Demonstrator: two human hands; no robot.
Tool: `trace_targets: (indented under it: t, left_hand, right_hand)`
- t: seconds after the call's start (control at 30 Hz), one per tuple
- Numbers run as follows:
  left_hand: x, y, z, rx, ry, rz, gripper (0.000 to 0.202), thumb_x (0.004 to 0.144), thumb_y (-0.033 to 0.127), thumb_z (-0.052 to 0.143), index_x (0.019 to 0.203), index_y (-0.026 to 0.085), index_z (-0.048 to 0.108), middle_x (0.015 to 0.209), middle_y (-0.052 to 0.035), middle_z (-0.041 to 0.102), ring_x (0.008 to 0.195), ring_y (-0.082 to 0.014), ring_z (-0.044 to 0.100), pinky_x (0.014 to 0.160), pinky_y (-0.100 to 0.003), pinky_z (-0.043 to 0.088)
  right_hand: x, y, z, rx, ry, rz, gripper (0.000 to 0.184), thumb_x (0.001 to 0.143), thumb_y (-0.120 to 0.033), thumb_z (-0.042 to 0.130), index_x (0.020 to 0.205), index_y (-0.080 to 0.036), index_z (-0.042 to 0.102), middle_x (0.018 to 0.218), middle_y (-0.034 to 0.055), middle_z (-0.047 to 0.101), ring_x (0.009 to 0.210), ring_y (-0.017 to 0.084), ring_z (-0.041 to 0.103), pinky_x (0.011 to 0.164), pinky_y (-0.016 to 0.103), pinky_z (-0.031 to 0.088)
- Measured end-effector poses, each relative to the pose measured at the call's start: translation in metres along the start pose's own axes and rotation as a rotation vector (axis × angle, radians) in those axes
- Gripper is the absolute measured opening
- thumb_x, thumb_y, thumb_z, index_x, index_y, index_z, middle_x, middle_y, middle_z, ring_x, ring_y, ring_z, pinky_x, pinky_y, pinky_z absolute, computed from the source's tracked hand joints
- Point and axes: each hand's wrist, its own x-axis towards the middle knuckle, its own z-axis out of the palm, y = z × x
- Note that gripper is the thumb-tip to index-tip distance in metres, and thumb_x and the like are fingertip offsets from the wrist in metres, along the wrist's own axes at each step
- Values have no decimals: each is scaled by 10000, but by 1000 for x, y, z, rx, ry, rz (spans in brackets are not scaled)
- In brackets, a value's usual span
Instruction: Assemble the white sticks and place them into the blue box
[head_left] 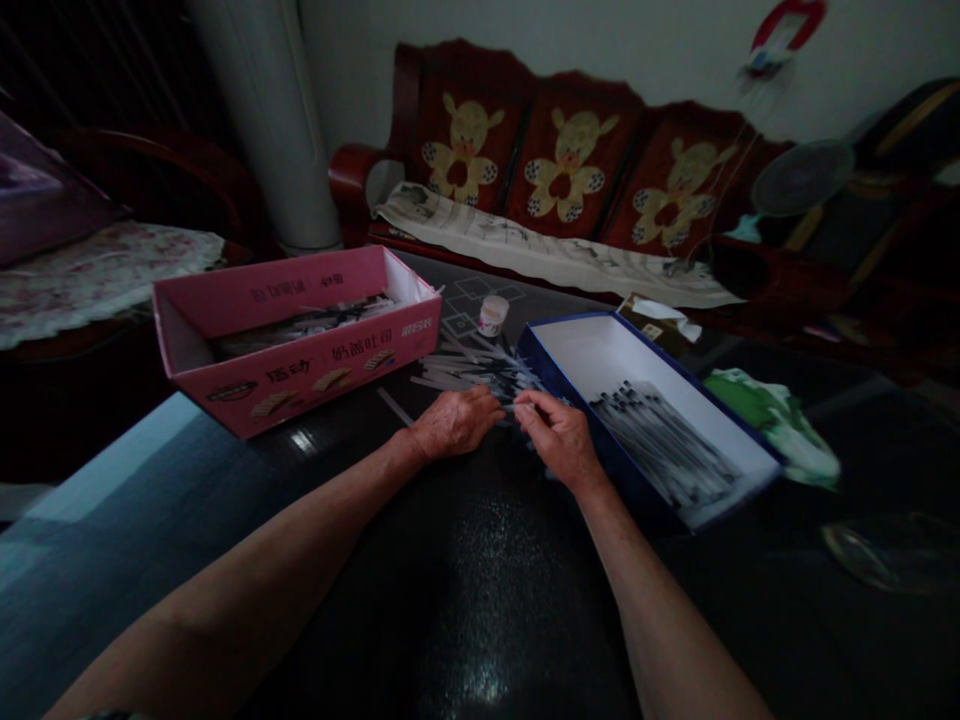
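Note:
My left hand (459, 420) and my right hand (556, 437) meet over the dark table, fingertips almost touching. A thin pale stick-like piece (510, 407) spans the small gap between them. My right thumb and forefinger pinch one end; the fingers of my left hand curl round the other, partly hidden. Just beyond lies a loose pile of thin whitish and grey strips (457, 368). Right of my right hand, a blue-edged box (581, 350) with a white inside holds many slim grey pieces (667, 445) with dark ends, lined up side by side.
A pink box (337, 360) with more strips inside stands at left. Behind the pile is a small white tub (493, 315). A green and white plastic bag (780, 420) and a brown tissue box (652, 325) lie right. A wooden sofa (367, 175) stands beyond the table.

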Motion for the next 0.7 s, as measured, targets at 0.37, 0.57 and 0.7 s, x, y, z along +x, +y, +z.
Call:
trace_targets:
  t: [0.37, 0.57, 0.7]
  left_hand:
    - [-3, 8, 4, 61, 20, -55, 406, 1011, 311, 267, 840, 133, 589, 812, -66, 568, 692, -133, 564, 591, -226, 485]
    - [-2, 7, 2, 53, -8, -34, 368, 1003, 309, 308, 872, 137, 607, 835, -66, 575, 708, -138, 577, 573, -218, 464]
    - [-1, 4, -1, 105, 40, -17, 311, 986, 309, 370, 943, 155, 637, 843, -55, 589, 734, -150, 585, 599, -235, 472]
  right_hand:
    - [-1, -15, 5, 212, 2, 151, 236, 810, -391, 549, 839, -176, 644, 607, -21, 586, 532, 119, 554, 535, 226, 452]
    - [-3, -11, 10, 131, -14, 127, 213, 823, -377, 534, 844, -177, 606, 625, -19, 586, 559, 129, 567, 556, 235, 456]
    - [-2, -7, 10, -61, 32, -33, 134, 830, -310, 556, 811, -184, 599, 732, 15, 636, 684, 153, 608, 651, 255, 473]
